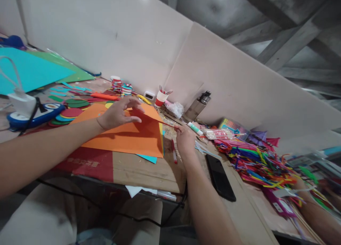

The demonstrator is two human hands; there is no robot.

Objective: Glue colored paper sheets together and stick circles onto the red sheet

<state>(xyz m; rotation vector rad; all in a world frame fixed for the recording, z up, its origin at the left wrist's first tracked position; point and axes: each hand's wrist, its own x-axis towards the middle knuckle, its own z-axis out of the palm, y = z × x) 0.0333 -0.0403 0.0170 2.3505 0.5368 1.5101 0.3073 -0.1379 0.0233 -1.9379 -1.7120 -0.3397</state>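
My right hand [185, 140] pinches the corner of a thin red sheet [153, 119], which is seen almost edge-on above the table. At the sheet's other side my left hand [121, 114] hovers with thumb and fingers spread; whether it touches the sheet I cannot tell. Beneath both lies a stack of large orange paper [125, 140], with a blue sheet [149, 158] and a yellow edge showing under it. The stack rests on a cardboard piece [141, 172]. A red pen [174, 151] lies just left of my right wrist.
Black phone [220, 177] right of my forearm. Glue stick [195, 128], pen cup [161, 98] and bottle [197, 104] stand or lie along the wall. Coloured discs [70, 113] and a power strip [39, 114] are left. Pipe cleaners [258, 163] heap right, near another person's arm [317, 213].
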